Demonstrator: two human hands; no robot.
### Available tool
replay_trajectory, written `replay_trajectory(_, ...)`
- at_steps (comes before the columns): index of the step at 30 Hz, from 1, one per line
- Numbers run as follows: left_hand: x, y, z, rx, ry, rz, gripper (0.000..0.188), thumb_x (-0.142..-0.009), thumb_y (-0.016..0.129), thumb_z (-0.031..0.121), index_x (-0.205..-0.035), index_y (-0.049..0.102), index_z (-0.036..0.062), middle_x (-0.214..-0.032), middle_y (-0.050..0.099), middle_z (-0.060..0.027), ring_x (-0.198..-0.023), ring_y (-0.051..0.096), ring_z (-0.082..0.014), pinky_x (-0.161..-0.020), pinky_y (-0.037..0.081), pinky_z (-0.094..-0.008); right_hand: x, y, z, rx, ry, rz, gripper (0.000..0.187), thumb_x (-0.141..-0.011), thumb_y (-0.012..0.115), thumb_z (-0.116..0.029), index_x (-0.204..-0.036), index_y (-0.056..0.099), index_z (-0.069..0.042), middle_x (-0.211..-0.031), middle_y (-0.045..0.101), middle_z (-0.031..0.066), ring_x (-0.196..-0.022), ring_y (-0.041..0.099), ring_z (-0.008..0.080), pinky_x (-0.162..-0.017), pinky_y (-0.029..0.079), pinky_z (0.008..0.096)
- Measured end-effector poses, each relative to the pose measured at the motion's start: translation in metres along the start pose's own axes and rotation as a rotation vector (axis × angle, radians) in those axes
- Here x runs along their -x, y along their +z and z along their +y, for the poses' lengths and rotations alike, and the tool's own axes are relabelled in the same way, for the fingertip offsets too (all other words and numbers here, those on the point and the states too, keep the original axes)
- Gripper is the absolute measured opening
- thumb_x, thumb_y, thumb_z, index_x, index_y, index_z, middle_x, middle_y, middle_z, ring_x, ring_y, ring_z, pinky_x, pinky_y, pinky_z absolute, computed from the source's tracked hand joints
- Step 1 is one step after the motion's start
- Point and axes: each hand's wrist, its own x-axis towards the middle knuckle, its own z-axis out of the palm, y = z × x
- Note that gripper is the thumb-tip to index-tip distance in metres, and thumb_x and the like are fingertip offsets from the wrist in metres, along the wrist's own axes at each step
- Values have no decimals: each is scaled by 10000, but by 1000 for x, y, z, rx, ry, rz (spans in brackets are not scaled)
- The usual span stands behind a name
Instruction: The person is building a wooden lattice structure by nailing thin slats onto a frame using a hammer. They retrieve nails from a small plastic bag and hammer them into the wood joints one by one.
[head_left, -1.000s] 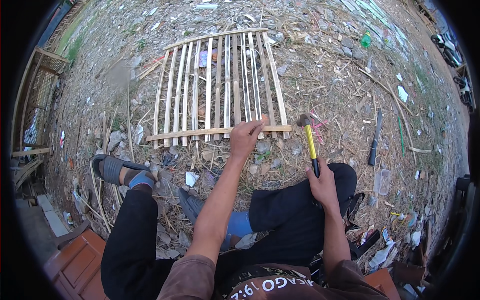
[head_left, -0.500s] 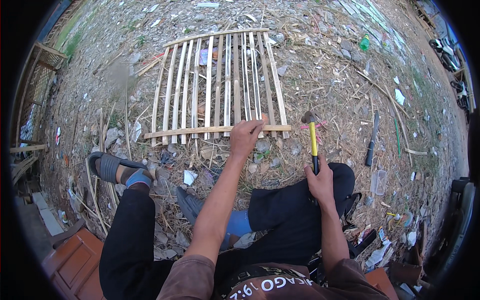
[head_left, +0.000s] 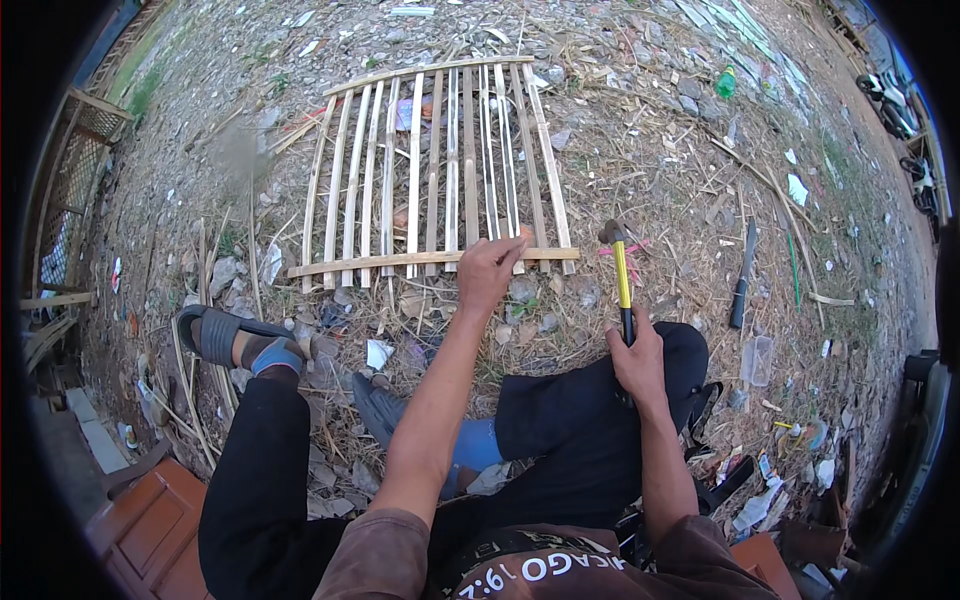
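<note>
A flat panel of pale wooden slats [head_left: 414, 170] lies on the ground in front of me, its slats joined by a crosspiece at the far end and a near rail [head_left: 370, 263]. My left hand [head_left: 484, 275] rests at the near rail, right of its middle, with fingers and thumb pinched together. What is between the fingertips is too small to tell. A hammer [head_left: 623, 272] with a yellow and black handle is gripped low in my right hand [head_left: 638, 360]. Its head points up and away, right of the panel's corner, apart from the wood.
A long knife [head_left: 744, 280] with a black handle lies to the right, near a clear plastic container [head_left: 757, 362]. Farther off is a green bottle [head_left: 726, 82]. Stones, straw and scraps litter the ground. My sandalled foot [head_left: 225, 337] is left of the panel's near side.
Hardly anything differs. The hammer and both hands are in nearly the same places, and the whole view has shifted very slightly.
</note>
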Motion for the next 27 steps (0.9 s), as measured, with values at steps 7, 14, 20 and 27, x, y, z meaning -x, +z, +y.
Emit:
replay_trajectory(7,1,4,-9,7,-8,18,147,-841,788,200,-964,805,121,-695,666,-96,-632,611,-248,-601,482,-375,0,2,4,-29,-16,4,505,-896,684,-248,-1277,536,49,-662,617,158,-600,641,292,-607,476,411)
replay_trajectory(14,2,5,-12,14,-31,0,155,-844,782,193,-983,802,128,-713,658,-97,-643,615,-254,-608,482,-379,0,1,1,-16,-24,7,495,-896,686,-247,-1267,542,47,-664,620,162,-607,648,299,-613,478,418)
replay_trajectory(20,2,4,-11,2,-24,-6,139,-844,779,186,-966,802,126,-712,658,-92,-664,617,-256,-628,485,-378,0,1,1,-11,-20,9,498,-896,686,-252,-1261,542,54,-666,621,165,-618,654,306,-621,479,421)
replay_trajectory(27,2,4,-10,43,48,21,125,-846,778,185,-945,802,113,-739,704,-69,-659,609,-245,-632,480,-375,0,1,0,0,-2,-6,510,-900,690,-244,-1285,540,55,-699,628,159,-632,634,264,-615,472,396)
